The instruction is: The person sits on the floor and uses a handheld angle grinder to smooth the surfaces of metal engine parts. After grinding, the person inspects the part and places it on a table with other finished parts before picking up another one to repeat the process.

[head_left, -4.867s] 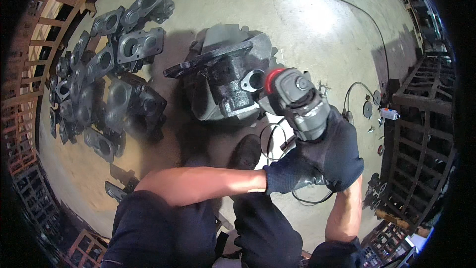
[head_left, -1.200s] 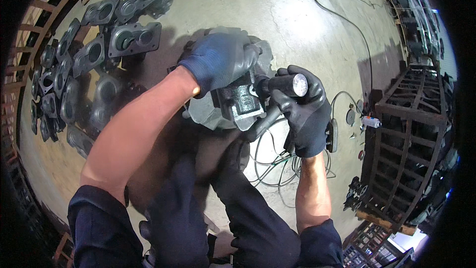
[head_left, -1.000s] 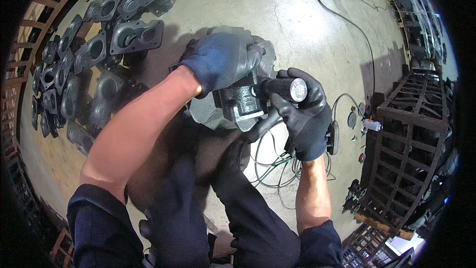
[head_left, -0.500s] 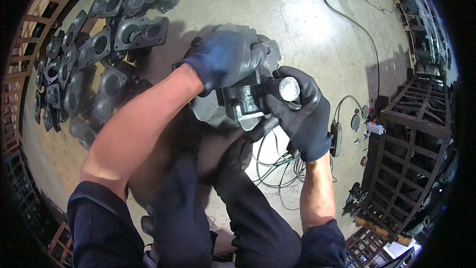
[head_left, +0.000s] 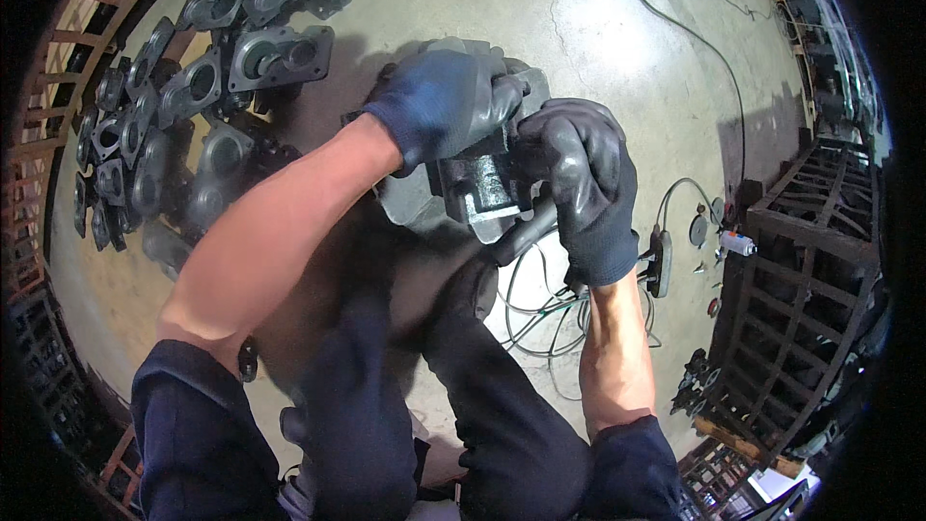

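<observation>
A dark grey metal casting (head_left: 480, 183) sits in front of me between my knees, a light-edged, box-like part facing me. My left hand (head_left: 453, 101), in a blue-and-black work glove, is closed over its top, fingers curled round a raised part. Beside the casting's right side, my right hand (head_left: 584, 159), gloved in black, has its fingers bent inward with the back of the hand up. What it grips is hidden beneath the fingers. A dark, round bar-like piece (head_left: 526, 232) slants out below that hand, near the casting's lower right; I cannot tell whether the hand holds it.
Many similar flanged castings (head_left: 280, 58) stand stacked at the left. Coiled cables (head_left: 540, 323) lie on the floor by my right leg, near a power strip (head_left: 660, 262). Discs (head_left: 697, 230) and a small can (head_left: 738, 243) lie beside a metal rack (head_left: 810, 260) at the right.
My right hand has turned over and moved slightly up; the bright round metal end that showed in it is now hidden. My left hand stays on the casting. The view has shifted slightly.
</observation>
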Demonstrator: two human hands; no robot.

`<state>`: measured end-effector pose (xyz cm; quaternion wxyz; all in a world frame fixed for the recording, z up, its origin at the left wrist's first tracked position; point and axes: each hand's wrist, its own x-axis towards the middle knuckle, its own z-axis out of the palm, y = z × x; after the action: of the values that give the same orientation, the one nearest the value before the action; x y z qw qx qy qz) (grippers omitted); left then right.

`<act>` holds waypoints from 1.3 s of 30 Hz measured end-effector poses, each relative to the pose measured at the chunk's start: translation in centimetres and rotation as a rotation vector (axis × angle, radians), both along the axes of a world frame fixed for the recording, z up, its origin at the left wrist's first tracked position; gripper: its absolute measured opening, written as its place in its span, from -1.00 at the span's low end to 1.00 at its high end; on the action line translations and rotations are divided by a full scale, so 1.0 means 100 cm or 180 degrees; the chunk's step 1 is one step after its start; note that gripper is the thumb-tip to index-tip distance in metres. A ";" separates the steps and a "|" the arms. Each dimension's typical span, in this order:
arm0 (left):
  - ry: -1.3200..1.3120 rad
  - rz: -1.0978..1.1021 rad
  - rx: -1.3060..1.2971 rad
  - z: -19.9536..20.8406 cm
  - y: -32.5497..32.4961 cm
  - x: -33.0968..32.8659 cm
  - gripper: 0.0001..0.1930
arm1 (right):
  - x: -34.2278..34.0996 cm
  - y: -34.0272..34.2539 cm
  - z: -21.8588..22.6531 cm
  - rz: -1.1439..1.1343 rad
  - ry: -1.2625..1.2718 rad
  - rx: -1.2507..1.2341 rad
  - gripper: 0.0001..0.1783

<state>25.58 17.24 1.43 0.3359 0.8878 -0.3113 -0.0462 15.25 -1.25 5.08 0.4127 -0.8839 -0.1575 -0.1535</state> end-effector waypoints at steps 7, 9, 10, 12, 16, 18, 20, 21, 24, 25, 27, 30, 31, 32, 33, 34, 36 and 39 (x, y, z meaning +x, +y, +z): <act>0.0166 -0.0037 0.0165 0.004 0.000 -0.002 -0.59 | -0.005 0.011 0.003 -0.0396 0.0786 0.0676 -0.65; 0.0219 -0.0003 0.0110 0.002 0.002 -0.002 -0.59 | -0.003 0.025 0.017 -0.0782 0.1751 0.1686 -0.70; 0.0201 0.0000 0.0164 0.003 0.001 -0.002 -0.59 | -0.001 0.028 0.020 -0.0841 0.1631 0.1511 -0.70; 0.0166 0.0010 0.0271 0.005 0.000 -0.002 -0.60 | 0.006 0.028 0.025 -0.0813 0.1777 0.1911 -0.69; 0.0163 -0.0078 0.0217 0.004 0.002 -0.002 -0.70 | 0.005 0.028 0.033 -0.0674 0.1691 0.2409 -0.72; 0.0175 -0.0033 0.0178 0.007 0.002 -0.003 -0.70 | 0.005 0.027 0.032 -0.0695 0.1681 0.2456 -0.73; 0.0289 -0.0017 0.0260 0.011 -0.002 -0.004 -0.71 | 0.008 0.013 0.010 -0.0559 -0.0220 -0.0080 -0.73; 0.0333 -0.0016 0.0305 0.014 -0.005 -0.003 -0.71 | 0.008 0.005 -0.001 -0.0940 -0.1284 -0.1075 -0.72; 0.0297 -0.0049 -0.0012 0.001 0.002 -0.004 -0.71 | -0.003 0.005 0.021 -0.1104 -0.0292 0.1374 -0.60; 0.0397 -0.0008 0.0032 0.003 0.005 -0.006 -0.71 | -0.006 0.005 0.055 -0.0819 0.0794 0.3171 -0.54; 0.0572 0.0007 0.0097 0.016 0.005 -0.006 -0.70 | -0.019 -0.012 0.052 -0.1170 0.0908 0.3062 -0.50; 0.0374 0.0021 0.0145 0.013 0.017 -0.004 -0.67 | -0.051 -0.041 0.013 -0.2017 0.1759 0.2266 -0.53; 0.0393 0.0001 0.0169 0.015 0.015 -0.004 -0.67 | -0.072 -0.052 -0.021 -0.2217 0.1872 0.2155 -0.55; 0.0709 0.0034 0.0423 0.028 0.007 -0.003 -0.65 | -0.095 -0.066 -0.056 -0.2449 0.1988 0.2034 -0.56; 0.0429 -0.0099 0.0323 0.023 0.000 -0.002 -0.65 | -0.127 -0.085 -0.101 -0.2577 0.2058 0.2161 -0.59; 0.0142 -0.0220 0.0268 0.012 0.000 -0.002 -0.65 | -0.158 -0.102 -0.150 -0.2676 0.2140 0.2320 -0.60; 0.0269 -0.0209 0.0638 -0.001 -0.004 0.003 -0.67 | -0.210 -0.112 -0.229 -0.3012 0.2571 0.2151 -0.61; 0.0183 -0.0584 0.0141 -0.013 0.013 0.007 -0.71 | -0.251 -0.101 -0.231 -0.2931 0.3013 0.0932 -0.54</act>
<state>26.25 18.52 0.17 0.3193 0.8611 -0.3804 -0.1091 -9.83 -11.35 -18.06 0.4452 -0.7678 0.4554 0.0703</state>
